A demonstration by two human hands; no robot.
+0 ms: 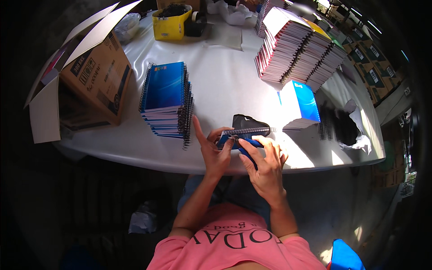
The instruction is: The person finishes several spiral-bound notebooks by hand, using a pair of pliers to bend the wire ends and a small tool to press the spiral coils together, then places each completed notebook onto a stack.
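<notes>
Blue-covered and wire-bound, sits a little below the centre of the frame: holds the small spiral notebook [245, 134] there with its wire coil along the upper edge. Grips the left end of this notebook in the left hand [215, 150], with the thumb pressed on the near side, a finger curled over behind, and another finger stretched free toward the upper left. Closes the right hand [266, 166] around blue-handled pliers [249, 156], with the handles spread apart to the right of the left thumb and below the coil. Brings the head of the tool right up to the thumb, at the notebook's left part; cannot tell there whether the jaws meet.

Shows a black object [247, 121] just behind the notebook, toward the centre of the frame. Keeps a stack of blue spiral notebooks [165, 85] left of centre, near the stretched finger, and a blue-topped stack of pads [300, 101] right of centre. Includes an open cardboard box [96, 83] at upper left, a yellow container [168, 28] at top, tall piles of spiral notebooks [292, 54] at upper right, and dark wire coils [329, 125] at right, all on a white-covered table [220, 83].
</notes>
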